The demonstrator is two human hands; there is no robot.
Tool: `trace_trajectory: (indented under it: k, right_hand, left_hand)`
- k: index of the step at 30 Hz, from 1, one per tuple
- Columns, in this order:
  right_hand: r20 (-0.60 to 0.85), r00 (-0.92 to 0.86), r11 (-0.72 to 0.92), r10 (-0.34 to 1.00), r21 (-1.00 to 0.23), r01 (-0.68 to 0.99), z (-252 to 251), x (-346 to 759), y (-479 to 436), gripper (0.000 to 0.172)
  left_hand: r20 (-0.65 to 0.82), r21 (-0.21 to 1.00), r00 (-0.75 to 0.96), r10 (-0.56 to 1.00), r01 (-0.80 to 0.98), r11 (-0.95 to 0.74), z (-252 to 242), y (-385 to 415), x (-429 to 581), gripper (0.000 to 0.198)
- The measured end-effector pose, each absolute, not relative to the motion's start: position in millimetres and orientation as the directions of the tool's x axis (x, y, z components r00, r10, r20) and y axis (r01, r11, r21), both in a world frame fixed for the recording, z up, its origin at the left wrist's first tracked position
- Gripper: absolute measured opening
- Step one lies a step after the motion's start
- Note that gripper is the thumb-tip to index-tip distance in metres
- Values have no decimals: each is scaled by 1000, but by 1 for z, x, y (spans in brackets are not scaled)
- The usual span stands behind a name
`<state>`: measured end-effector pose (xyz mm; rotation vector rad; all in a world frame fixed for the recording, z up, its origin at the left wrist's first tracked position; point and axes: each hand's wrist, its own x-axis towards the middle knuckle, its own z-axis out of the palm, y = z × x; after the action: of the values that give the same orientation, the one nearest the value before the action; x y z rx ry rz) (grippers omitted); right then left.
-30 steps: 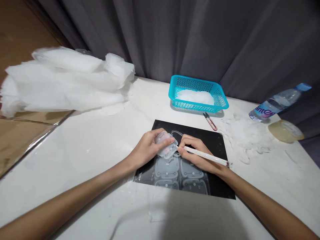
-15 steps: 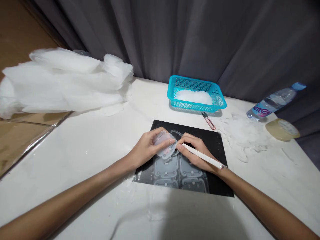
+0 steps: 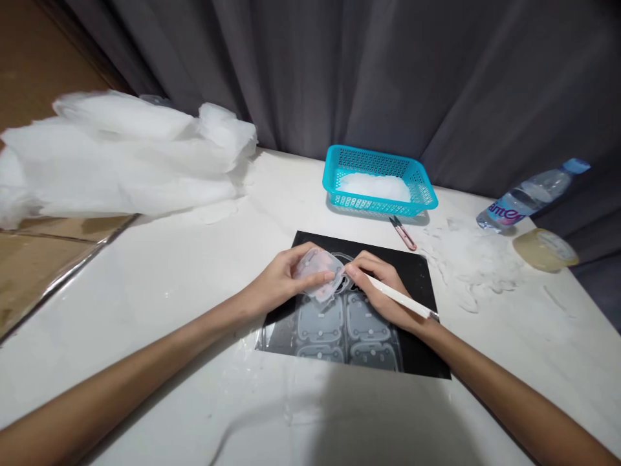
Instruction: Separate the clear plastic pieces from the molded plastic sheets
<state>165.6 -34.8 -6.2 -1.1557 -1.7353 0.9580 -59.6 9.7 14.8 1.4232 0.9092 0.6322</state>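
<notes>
My left hand (image 3: 276,279) is closed on a translucent, rounded plastic piece (image 3: 316,266), its thumb across the front. In my right hand (image 3: 381,285) a slim white pen-like tool (image 3: 405,300) lies between the fingers and points toward the piece. The tool's tip is hidden by my fingertips, so I cannot tell whether it touches. Both hands are over a black sheet (image 3: 423,346). Below them on this sheet lie several translucent moulded panels (image 3: 320,321) with rounded corners. A clear looped edge (image 3: 345,260) shows between my hands.
Behind the sheet stands a turquoise basket (image 3: 429,199) with white fluffy material (image 3: 376,186). Small thread snips (image 3: 403,234) lie in front of it. To the right are white scraps (image 3: 468,259), a tape roll (image 3: 546,249) and a water bottle (image 3: 528,197). White sheeting (image 3: 121,155) is heaped at left.
The plastic piece has turned slightly in my left hand and shifted a little left. My right hand and the white tool have moved slightly right, opening a small gap between the hands.
</notes>
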Motion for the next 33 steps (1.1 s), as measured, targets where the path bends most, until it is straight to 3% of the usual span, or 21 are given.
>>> trace_trajectory:
  k: [3, 7, 11, 16, 22, 24, 28, 33]
  right_hand:
    - [328, -110, 344, 938, -852, 395, -5, 164, -38, 21]
    - [569, 74, 437, 819, -702, 562, -7, 164, -45, 19]
    - [657, 66, 461, 751, -593, 660, -13, 163, -50, 29]
    - [671, -2, 509, 742, -561, 652, -19, 160, -52, 30]
    - [454, -180, 475, 873, -704, 528, -14, 159, -45, 5]
    - [367, -197, 415, 909, -763, 495, -11, 159, -41, 14]
    - [232, -251, 311, 940, -885, 346, -8, 161, -34, 17]
    - [156, -274, 233, 949, -933, 276, -7, 165, -33, 21]
  left_hand:
    - [-211, 975, 562, 800, 60, 215, 19, 11, -62, 30]
    - [-257, 943, 588, 767, -20, 331, 24, 9, -63, 38]
    - [-260, 934, 587, 767, -49, 354, 27, 6, -62, 46]
    - [-219, 936, 539, 813, -121, 332, 26, 0, -55, 47]
    - [-224, 894, 439, 870, -262, 363, 21, -11, -43, 47]
    - [-251, 877, 413, 875, -286, 386, 19, -14, -40, 48]
    - [-266, 881, 408, 873, -264, 392, 13, -18, -38, 47]
    - [-242, 921, 404, 882, -189, 339, 3, -13, -43, 44]
